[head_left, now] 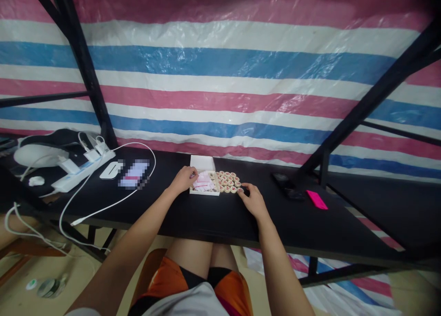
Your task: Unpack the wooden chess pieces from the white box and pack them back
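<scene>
A small white box [204, 162] with its lid raised stands on the black table [193, 215]; pink and white paper lies inside it. My left hand [184, 178] rests on the box's left edge, fingers curled at the paper. Beside the box on the right lies a cluster of several round wooden game pieces [228, 181] with red marks. My right hand [252, 198] sits at the near right edge of that cluster, fingertips touching the nearest pieces, fingers bent and close together.
A white power strip [82, 170] with plugs and cables, a white mouse-like object [109, 170] and a blurred phone [134, 174] lie at the left. A dark phone [287, 187] and a pink card [317, 200] lie at the right. Black frame posts [86, 68] rise behind.
</scene>
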A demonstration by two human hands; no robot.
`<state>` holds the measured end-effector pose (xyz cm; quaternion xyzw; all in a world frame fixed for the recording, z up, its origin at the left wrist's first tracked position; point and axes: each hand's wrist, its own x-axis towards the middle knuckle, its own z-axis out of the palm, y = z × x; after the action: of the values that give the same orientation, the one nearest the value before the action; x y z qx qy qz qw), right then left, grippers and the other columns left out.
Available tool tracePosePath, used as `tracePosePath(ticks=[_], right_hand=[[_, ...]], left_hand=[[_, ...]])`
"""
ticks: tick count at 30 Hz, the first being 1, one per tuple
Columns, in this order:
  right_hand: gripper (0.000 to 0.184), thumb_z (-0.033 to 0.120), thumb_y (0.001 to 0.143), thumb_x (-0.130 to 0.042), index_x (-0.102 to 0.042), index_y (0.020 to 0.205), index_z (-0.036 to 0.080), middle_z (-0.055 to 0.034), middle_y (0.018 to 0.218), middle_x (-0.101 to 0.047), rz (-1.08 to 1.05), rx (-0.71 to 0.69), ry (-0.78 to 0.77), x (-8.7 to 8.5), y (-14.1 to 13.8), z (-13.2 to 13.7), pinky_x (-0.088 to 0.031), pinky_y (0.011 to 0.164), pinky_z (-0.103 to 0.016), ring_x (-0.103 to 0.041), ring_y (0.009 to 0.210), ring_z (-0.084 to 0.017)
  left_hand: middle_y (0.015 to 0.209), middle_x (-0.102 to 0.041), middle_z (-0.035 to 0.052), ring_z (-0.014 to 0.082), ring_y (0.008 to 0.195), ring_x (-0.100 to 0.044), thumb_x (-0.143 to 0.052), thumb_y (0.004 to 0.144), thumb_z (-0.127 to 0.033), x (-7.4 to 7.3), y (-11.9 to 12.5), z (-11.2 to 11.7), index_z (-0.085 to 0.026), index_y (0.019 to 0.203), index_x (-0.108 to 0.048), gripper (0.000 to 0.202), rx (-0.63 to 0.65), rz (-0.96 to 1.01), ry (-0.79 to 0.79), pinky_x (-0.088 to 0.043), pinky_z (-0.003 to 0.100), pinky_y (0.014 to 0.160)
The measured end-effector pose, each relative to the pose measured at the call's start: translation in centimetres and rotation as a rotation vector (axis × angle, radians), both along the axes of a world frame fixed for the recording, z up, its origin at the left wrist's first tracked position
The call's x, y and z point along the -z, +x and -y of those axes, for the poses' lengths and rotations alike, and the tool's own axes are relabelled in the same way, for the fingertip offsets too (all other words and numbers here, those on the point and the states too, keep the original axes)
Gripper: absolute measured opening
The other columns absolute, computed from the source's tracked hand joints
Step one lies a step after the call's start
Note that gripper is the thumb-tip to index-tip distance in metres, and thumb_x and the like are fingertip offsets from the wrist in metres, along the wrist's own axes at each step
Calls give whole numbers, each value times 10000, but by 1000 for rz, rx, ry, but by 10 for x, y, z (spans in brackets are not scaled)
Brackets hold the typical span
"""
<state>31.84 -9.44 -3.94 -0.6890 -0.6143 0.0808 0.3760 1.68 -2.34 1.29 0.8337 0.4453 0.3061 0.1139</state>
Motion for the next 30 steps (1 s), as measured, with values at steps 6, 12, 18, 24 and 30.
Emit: tracePosePath(ticks=[6, 12, 18, 24, 30], right_hand=[[408, 443, 781, -495, -595, 1085, 191, -103, 1061, -574, -5, 11, -20, -1, -1, 0, -428, 931, -403, -564, 1014, -253], [425, 467, 787, -488, -603, 1077, 179, -108, 1046, -587, -4, -12, -29, 3, 3, -2, -422, 938, -404, -563, 1010, -255], [401, 455, 789, -497, -609, 1065, 187, -106, 1048, -597, -9, -14, -22, 3, 3, -3, -418, 941, -403, -567, 1012, -253], [370, 434, 787, -507, -621, 1038, 188, -100, 1032, -606, -14, -14, -1, 1, 1, -1, -419, 936, -394, -568, 1006, -246], [357, 425, 784, -509, -626, 1031, 195, -95, 1044, -606, -29, -18, -11, 0, 0, 0, -416, 932, -395, -565, 1006, -246]], left_hand=[[771, -634, 2, 126, 689, -567, -524, 837, -267, 0, -7, -14, -188, 949, -612, 163, -148, 405, -97, -459, 245, 691], [767, -626, 7, 95, 547, -545, -451, 860, -208, 12, -26, -38, -165, 1034, -620, 247, -467, 699, -181, -468, 216, 578], [762, -659, 46, 118, 565, -608, -434, 891, -237, 21, -34, -48, -121, 962, -645, 251, -579, 824, -349, -513, 233, 591], [937, -673, 104, 195, 849, -655, -453, 863, -163, 17, -33, -41, -130, 1080, -650, 295, -547, 368, -229, -501, 297, 820], [1186, -560, 163, 289, 1106, -530, -466, 869, -239, 10, -33, -28, -145, 1154, -642, 349, -546, -75, -99, -429, 389, 949]])
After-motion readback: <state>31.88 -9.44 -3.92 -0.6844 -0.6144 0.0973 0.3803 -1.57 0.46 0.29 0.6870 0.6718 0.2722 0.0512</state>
